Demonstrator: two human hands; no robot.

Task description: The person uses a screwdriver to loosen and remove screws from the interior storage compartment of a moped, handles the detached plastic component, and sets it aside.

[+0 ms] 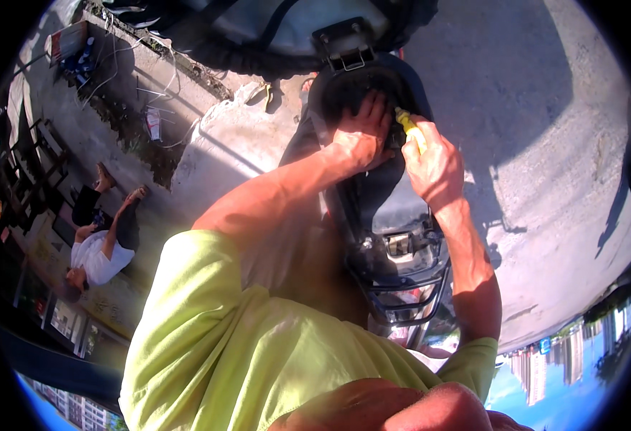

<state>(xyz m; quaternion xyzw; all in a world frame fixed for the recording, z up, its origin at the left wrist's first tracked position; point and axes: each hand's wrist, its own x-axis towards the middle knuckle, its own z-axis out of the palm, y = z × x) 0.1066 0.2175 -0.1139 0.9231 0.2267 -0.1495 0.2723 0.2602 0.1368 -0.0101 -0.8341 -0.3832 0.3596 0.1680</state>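
Note:
A motor scooter stands in front of me with its seat (258, 36) tipped up at the hinge (343, 47). Below the hinge lies its dark storage compartment (328, 90). My left hand (362, 135) reaches into it, palm down, fingers stretched out against the inside; shadow hides part of the fingertips. At the compartment's right rim, my right hand (436, 164) is wrapped round the yellow handle of what looks like a screwdriver (410, 128). The tool's front end points up and left, toward the left hand's fingers; its tip is hard to make out.
The scooter's rear rack (407, 298) and seat latch (399, 245) are close to my body. Concrete ground (502, 108) stretches to the right. On the left are loose cables, litter (153, 123) and a broken concrete edge. A person (103, 251) in a white shirt sits farther left.

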